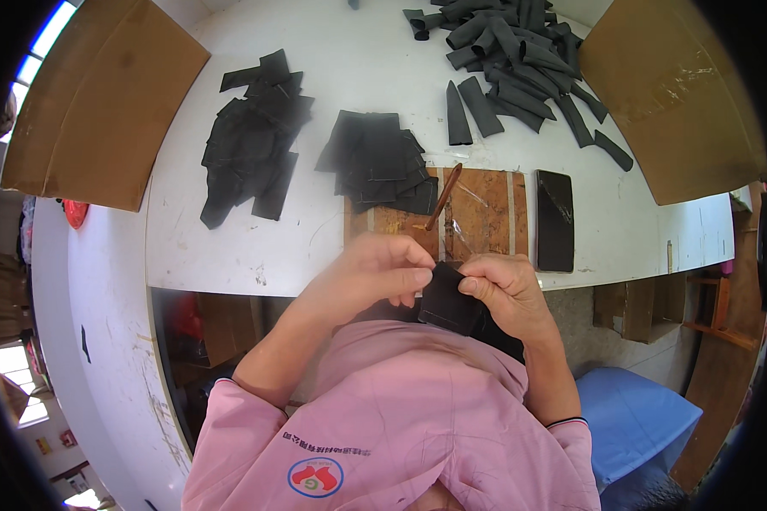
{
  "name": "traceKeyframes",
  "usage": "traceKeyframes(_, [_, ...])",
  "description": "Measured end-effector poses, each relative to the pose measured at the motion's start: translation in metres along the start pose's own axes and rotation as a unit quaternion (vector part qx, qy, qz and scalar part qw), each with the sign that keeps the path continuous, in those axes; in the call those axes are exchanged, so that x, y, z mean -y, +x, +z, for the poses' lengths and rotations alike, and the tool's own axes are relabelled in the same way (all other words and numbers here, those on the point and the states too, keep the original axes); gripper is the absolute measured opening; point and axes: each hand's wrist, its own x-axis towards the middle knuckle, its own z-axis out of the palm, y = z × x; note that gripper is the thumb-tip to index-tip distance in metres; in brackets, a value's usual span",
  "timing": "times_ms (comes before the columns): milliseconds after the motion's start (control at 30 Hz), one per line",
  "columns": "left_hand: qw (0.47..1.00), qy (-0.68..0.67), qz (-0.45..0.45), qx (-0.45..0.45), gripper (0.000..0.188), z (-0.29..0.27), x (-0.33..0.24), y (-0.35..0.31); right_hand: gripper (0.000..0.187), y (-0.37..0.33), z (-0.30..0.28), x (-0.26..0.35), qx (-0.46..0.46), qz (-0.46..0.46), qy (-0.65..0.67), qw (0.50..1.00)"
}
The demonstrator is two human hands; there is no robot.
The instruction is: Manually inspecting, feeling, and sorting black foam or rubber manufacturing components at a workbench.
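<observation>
A small black fabric piece [448, 300] hangs in front of my body, just off the table's near edge. My right hand [510, 291] pinches its upper right corner between thumb and forefinger. At the opposite upper corner, my left hand [373, 271] has thumb and forefinger closed together against the fabric; the exact contact is partly hidden. Beyond my hands lies a worn brown board [491, 213] with pale strips. A slim brown stick-like tool [445, 198] slants over it. Flat black fabric pieces [375, 157] are stacked at the board's far left corner, overlapping it.
Another loose heap of flat black pieces [251, 140] lies farther left. Rolled black fabric tubes [520, 64] are piled at the far right. A dark phone [555, 221] rests right of the board. Cardboard flaps [102, 102] flank the table; a blue-covered object [631, 417] stands at lower right.
</observation>
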Motion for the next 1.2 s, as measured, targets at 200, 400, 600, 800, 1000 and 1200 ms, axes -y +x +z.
traceKeyframes(200, [0.998,0.049,-0.041,0.004,0.011,-0.003,0.002,-0.001,0.009,0.003,0.003,0.002,0.032,-0.012,-0.036,0.999])
traceKeyframes(400, [0.991,0.102,0.033,-0.083,0.008,0.017,0.016,-0.006,0.019,0.009,0.028,0.011,-0.193,-0.168,-0.354,0.9])
traceKeyframes(600, [0.851,0.336,0.311,-0.255,0.012,0.047,0.027,-0.004,0.023,-0.005,0.043,0.016,-0.198,-0.03,-0.107,0.974])
traceKeyframes(800, [0.74,0.412,0.396,-0.355,0.015,0.044,0.046,0.01,0.012,0.009,0.048,0.003,-0.21,-0.145,-0.259,0.932])
traceKeyframes(1000, [0.936,0.048,0.226,-0.266,0.014,0.031,0.032,0.011,0.01,0.017,0.049,-0.007,-0.25,-0.104,-0.253,0.929])
traceKeyframes(1200, [0.959,-0.254,0.096,0.077,0.025,0.012,0.023,-0.003,0.015,0.016,0.028,-0.017,-0.223,0.136,0.325,0.909])
